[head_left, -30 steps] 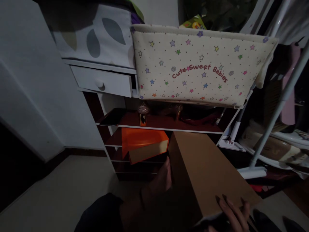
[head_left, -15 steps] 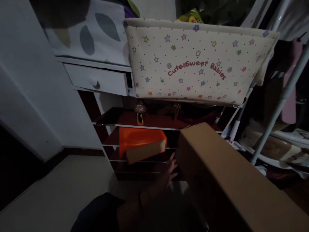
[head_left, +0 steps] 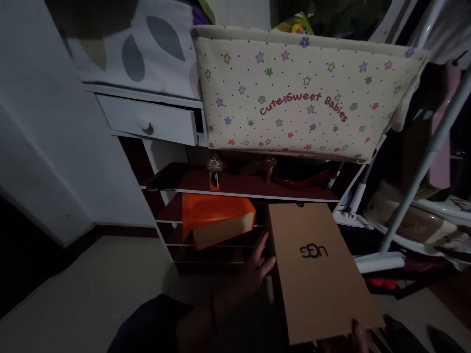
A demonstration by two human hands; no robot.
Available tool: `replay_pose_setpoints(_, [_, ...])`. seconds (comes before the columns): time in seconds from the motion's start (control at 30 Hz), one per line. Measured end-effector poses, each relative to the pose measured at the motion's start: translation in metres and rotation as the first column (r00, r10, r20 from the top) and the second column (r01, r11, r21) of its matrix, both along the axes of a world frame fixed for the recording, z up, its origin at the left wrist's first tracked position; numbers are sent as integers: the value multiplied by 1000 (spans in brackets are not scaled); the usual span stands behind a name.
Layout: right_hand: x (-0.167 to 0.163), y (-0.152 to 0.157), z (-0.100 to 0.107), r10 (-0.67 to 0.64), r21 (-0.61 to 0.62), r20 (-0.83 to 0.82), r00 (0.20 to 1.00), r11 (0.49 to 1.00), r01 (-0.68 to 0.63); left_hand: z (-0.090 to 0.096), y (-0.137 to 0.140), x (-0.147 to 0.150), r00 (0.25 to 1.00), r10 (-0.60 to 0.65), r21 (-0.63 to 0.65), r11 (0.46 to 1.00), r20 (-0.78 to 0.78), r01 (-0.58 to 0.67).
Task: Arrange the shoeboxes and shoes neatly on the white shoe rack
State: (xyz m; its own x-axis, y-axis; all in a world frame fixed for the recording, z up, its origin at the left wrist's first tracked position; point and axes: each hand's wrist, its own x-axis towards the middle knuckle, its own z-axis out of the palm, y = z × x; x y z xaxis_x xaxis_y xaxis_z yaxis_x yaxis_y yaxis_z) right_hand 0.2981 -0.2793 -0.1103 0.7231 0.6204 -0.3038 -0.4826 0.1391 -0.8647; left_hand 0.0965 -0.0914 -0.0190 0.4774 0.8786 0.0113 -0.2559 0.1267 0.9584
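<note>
A brown UGG shoebox (head_left: 320, 294) lies tilted in front of the shelf, its lid up and its lettering upside down to me. My right hand (head_left: 359, 337) grips its near edge at the bottom of the view, thumb over the lid; the other fingers are hidden beneath. Along the box's left side my left hand (head_left: 257, 262) has its fingers stretched out, the tips at or touching that side. An orange box (head_left: 221, 215) with a tan side sits left of the shoebox on a lower shelf.
A rack (head_left: 235, 185) of dark red shelves holds glittery high-heeled shoes (head_left: 270, 164). Above hangs a cream fabric bin (head_left: 294, 117) with stars. A white drawer (head_left: 165, 120) stands slightly out at left. White poles (head_left: 415, 181) rise at right.
The shoebox has turned and tipped so its lettered lid faces me. My right hand has come into view on its near edge. My left hand has shifted slightly against its left side.
</note>
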Motion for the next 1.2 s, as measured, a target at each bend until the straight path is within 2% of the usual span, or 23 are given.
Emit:
replay_pose_setpoints(0.13, [-14,14,-4,99,34,-66,993,995,-96,4,2,-2,999,12,31,999,-45,-11])
replay_pose_setpoints(0.23, [-22,20,0,151,70,-25,988,986,-149,8,3,-4,998,13,51,999,-63,-9])
replay_pose_setpoints(0.43, [-19,30,5,57,-12,8,998,998,-57,7,2,-4,1000,26,48,999,-17,-25])
replay_pose_setpoints(0.6, [-11,32,17,76,-9,45,996,997,-76,-2,1,-4,1000,14,28,1000,7,-15])
replay_pose_setpoints(0.83, [2,36,43,109,-51,35,993,993,-107,-20,3,-3,1000,28,130,991,14,-29])
replay_pose_setpoints(1.07, [13,70,61,124,-4,193,973,992,-126,-17,9,-4,995,96,192,977,-5,-93])
replay_pose_setpoints(1.2, [27,93,69,147,-69,306,941,989,-132,-16,18,-8,989,118,262,961,-90,-91])
